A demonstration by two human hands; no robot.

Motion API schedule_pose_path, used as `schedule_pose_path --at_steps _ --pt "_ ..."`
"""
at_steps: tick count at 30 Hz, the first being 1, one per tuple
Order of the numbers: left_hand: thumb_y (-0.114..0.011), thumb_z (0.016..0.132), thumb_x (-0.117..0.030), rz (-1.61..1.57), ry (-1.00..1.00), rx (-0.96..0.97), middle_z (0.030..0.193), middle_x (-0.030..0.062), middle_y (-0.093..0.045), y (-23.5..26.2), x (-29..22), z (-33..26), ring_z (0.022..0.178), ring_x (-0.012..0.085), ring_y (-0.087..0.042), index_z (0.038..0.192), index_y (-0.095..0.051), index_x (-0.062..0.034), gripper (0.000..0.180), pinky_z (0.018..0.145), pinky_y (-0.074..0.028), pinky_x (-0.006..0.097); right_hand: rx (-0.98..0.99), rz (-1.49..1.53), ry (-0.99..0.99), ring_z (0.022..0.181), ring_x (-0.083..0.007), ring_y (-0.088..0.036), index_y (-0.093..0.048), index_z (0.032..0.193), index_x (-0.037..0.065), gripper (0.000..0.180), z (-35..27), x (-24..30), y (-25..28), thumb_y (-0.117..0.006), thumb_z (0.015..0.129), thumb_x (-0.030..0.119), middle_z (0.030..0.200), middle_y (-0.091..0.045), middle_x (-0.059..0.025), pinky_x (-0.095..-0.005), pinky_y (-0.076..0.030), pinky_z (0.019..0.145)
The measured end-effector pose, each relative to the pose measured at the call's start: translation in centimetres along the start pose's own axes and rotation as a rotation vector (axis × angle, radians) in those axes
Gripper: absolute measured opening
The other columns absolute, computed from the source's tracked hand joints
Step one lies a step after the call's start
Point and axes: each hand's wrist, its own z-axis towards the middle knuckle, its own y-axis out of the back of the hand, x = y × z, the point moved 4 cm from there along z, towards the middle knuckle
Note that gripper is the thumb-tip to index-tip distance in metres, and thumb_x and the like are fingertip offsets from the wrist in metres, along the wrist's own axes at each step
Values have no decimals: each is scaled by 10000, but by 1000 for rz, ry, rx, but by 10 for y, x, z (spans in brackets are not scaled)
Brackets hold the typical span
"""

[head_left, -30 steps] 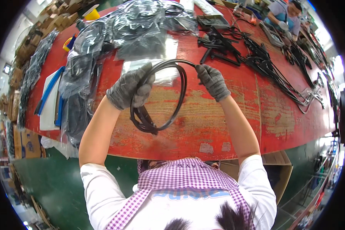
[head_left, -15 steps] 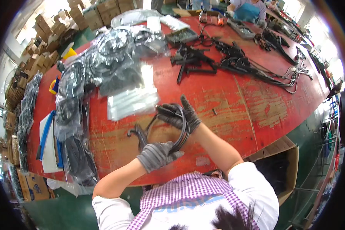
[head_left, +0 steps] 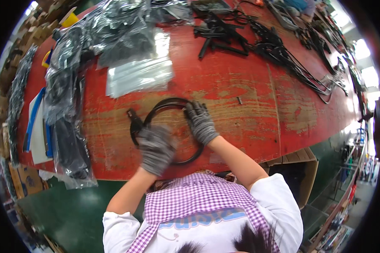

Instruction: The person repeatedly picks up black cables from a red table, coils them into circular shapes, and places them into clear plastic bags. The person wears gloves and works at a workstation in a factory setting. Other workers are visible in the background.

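A black cable [head_left: 173,101] lies in a loose coil of several turns near the front of the red table. My right hand [head_left: 200,123], in a grey striped glove, holds the coil's right side, its fingers over the turns. My left hand [head_left: 157,147], gloved alike, is over the coil's left side; motion smears its fingers, so its grip does not show. Just beyond that hand, a black fitting [head_left: 135,121] juts out left of the coil. The cable under both gloves is hidden.
Clear plastic bags [head_left: 139,78] lie beyond the coil; bagged black parts [head_left: 69,139] line the left. Farther back are black metal assemblies [head_left: 221,36] and cable bundles [head_left: 283,57]. A small dark pin [head_left: 240,100] lies right of my hands. An open carton [head_left: 310,168] stands below the table edge.
The cable has come down from a raised, bunched loop into a wider ring on the table. My left hand has moved up and left, and my right hand has turned palm down. The view has shifted.
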Motion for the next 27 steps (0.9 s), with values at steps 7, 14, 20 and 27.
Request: schedule_pose_path --at_steps 7,14,20,27 --pt "-597 713 -332 -171 737 208 1217 232 -445 -66 97 -3 1148 367 -412 1308 -321 -16 728 979 -317 437 -55 193 -137 1225 -317 -358 -411 1252 18 448 9 -2 -23 -409 818 129 1302 -393 -194 -436 -207 1056" --pt "-634 655 -366 -88 321 98 1188 211 -451 -79 51 24 1099 373 -421 1223 -438 -74 668 968 -311 461 79 170 63 1238 -312 -337 -427 1244 32 478 24 0 -10 -455 778 137 1323 -375 -174 -412 -199 1070" --pt "-689 603 -374 -141 517 50 1150 198 -464 -68 56 -16 1064 366 -430 1210 -423 -82 724 926 -329 464 268 390 29 1167 -298 -420 -477 1201 48 437 14 -6 28 -497 786 187 1261 -448 -144 -415 -339 976" --pt "-720 578 -365 -109 568 -14 1112 204 -488 -65 49 -36 1009 360 -474 1219 -397 -32 791 893 -362 448 101 -629 -490 1258 -291 -321 -234 1375 69 564 133 -253 36 -353 842 206 1401 -287 -143 -429 -289 991"
